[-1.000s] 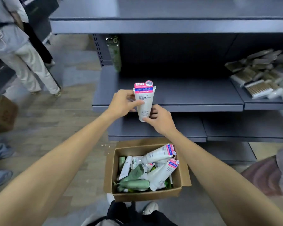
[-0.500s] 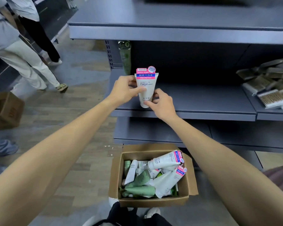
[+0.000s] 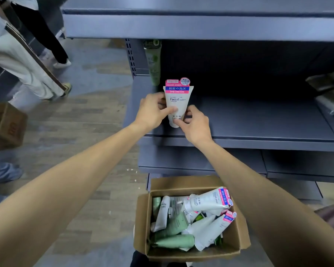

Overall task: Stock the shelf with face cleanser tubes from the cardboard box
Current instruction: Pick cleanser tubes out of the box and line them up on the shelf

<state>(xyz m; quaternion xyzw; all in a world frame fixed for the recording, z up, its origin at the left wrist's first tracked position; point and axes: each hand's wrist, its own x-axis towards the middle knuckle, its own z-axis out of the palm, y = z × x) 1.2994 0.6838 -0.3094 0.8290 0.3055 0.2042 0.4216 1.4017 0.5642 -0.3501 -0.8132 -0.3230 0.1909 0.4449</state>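
A white face cleanser tube (image 3: 178, 101) with a pink and blue label stands upright, cap down, over the left part of the grey shelf (image 3: 249, 122). My left hand (image 3: 152, 110) grips its left side with the thumb across the front. My right hand (image 3: 196, 123) pinches the tube's lower end near the cap. Whether the cap touches the shelf board I cannot tell. A green tube (image 3: 153, 60) stands at the shelf's back left corner. On the floor below, the open cardboard box (image 3: 143, 224) holds several white and green tubes (image 3: 208, 201).
Packs of cotton swabs (image 3: 330, 97) lie at the shelf's right end. Another shelf board (image 3: 181, 26) hangs above, and a lower one (image 3: 191, 162) juts out beneath. Other people's legs (image 3: 27, 60) and a second cardboard box (image 3: 6, 126) are on the wooden floor at the left.
Both hands have carried the white tube up from above the box and forward onto the shelf's left part. My view has moved closer to the shelf.
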